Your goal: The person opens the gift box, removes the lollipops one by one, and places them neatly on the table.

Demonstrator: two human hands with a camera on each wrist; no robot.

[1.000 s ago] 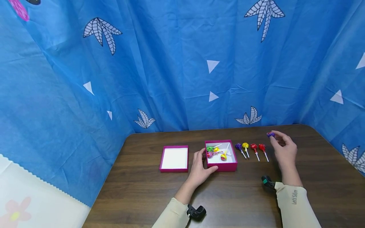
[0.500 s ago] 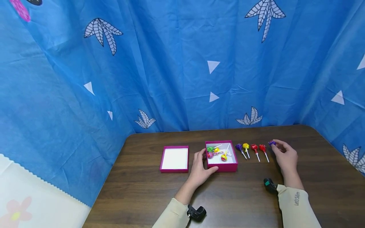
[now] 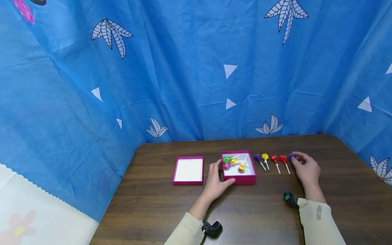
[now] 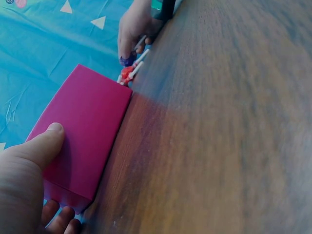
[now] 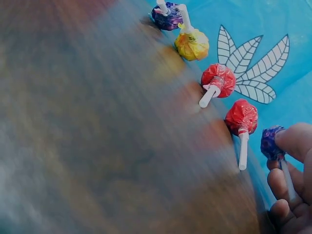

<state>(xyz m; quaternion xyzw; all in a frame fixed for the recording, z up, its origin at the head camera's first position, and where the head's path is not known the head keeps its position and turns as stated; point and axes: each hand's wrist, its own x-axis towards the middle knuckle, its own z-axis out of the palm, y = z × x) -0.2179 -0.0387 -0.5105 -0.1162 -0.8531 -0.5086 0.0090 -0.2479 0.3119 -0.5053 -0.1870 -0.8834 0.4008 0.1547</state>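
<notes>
My right hand (image 3: 307, 170) pinches the head of a purple lollipop (image 5: 271, 142), low at the right end of a row. The lollipop's white stick points back along the curled fingers in the right wrist view. Beside it on the table lie two red lollipops (image 5: 241, 117), then a yellow lollipop (image 5: 192, 45) and another purple lollipop (image 3: 257, 157). My left hand (image 3: 214, 182) grips a magenta box (image 4: 80, 136) at its near left corner, thumb on the front wall and fingers round the left side. Inside the open box are several lollipops (image 3: 241, 169), green, pink and yellow.
Left of the box lies its magenta-edged lid (image 3: 188, 170), white inside facing up. The brown wooden table (image 3: 147, 211) ends at the back against a blue patterned curtain (image 3: 196, 68). A pale cloth (image 3: 36, 211) hangs at the lower left.
My right hand has come down and toward me with the purple lollipop, to beside the nearest red one. The left hand keeps its place on the box.
</notes>
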